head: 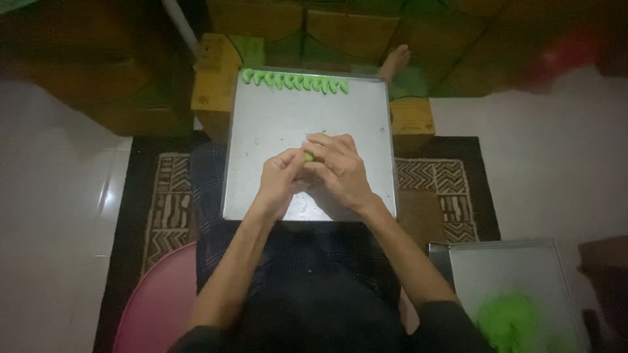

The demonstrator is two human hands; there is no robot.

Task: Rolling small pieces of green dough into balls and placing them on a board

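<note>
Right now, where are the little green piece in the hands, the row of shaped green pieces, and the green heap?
green piece (pixel 308 155), head view, bit showing between the fingers.
row of green pieces (pixel 296 82), head view, middle of row.
green heap (pixel 509 320), head view, its centre.

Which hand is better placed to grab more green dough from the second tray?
Right, probably. The green dough pile sits on the tray at the person's right side, near the right forearm. Both the right hand and left hand pinch the small green piece.
</note>
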